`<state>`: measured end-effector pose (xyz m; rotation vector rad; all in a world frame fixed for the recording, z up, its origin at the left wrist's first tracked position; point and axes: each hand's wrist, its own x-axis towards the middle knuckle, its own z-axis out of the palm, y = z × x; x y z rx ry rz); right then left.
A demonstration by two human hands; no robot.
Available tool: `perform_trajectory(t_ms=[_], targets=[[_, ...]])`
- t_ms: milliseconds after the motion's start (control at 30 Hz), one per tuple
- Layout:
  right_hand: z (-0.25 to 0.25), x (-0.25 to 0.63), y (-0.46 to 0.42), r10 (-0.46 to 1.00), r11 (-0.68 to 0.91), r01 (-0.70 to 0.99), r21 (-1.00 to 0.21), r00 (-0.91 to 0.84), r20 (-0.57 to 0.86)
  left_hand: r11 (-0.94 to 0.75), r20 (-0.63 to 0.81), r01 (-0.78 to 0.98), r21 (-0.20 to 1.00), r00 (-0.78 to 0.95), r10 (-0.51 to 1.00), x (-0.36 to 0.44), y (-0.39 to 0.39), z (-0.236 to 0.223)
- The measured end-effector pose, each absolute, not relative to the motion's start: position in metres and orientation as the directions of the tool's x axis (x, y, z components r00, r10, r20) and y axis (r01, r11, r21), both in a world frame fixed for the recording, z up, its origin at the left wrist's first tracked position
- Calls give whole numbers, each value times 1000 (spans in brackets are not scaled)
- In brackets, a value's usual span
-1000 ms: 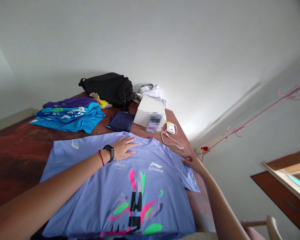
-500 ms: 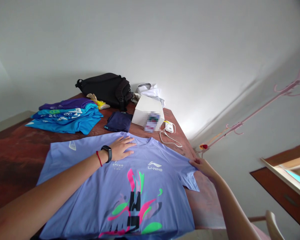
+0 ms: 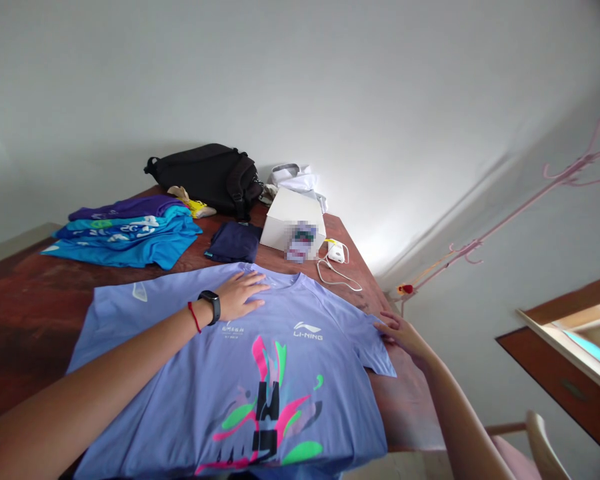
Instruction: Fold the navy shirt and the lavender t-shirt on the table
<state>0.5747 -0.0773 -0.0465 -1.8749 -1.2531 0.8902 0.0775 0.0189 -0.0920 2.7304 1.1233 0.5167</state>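
Note:
A lavender T-shirt (image 3: 220, 373) with a colourful print lies spread face up on the brown table (image 3: 25, 313). My left hand (image 3: 240, 295) lies flat on the shirt just below its collar, fingers stretched out, a black band and a red string on the wrist. My right hand (image 3: 403, 333) rests at the edge of the shirt's right sleeve, fingers extended and touching the fabric at the table's right edge.
A stack of folded blue and purple shirts (image 3: 125, 233) sits at the back left. Behind are a black backpack (image 3: 205, 175), a folded dark garment (image 3: 233, 241), a white box (image 3: 293, 227) and a white charger with cable (image 3: 336, 257). A pink coat stand (image 3: 520, 207) stands right.
My right hand slid from the shoulder seam outward to the sleeve's edge. The left hand stayed pressed below the collar. The view shifted slightly.

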Motion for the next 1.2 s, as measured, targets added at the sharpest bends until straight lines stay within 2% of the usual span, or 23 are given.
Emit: perform_trajectory(t_ms=[100,300,533,667,767,867,1000,1100,1200], targets=[[-44,573,-83,951,-286,389,-876,229,-209,-699,248,662,268,654,715,78,18,-91],[-33,564,-93,963,-224,264,-938,210,-171,-684,229,680,264,645,729,78,19,-91],[-39,554,-107,937,-315,259,-913,237,-256,-669,216,695,264,633,743,79,16,-87],[-53,560,-107,929,-222,231,-947,346,-133,-663,212,700,265,629,748,79,15,-86],[-62,568,-107,883,-177,331,-927,470,-1,-676,236,687,266,634,737,79,17,-88],[-69,573,-110,853,-227,557,-799,510,113,-673,235,691,264,631,740,78,19,-89],[-71,563,-121,831,-278,825,-492,464,308,-649,207,717,256,615,761,80,19,-88],[-64,540,-127,835,-158,927,-340,310,455,-626,180,738,250,600,779,97,8,-80],[-55,506,-125,919,45,958,-283,72,388,-719,125,637,276,718,684,134,-12,-69]])
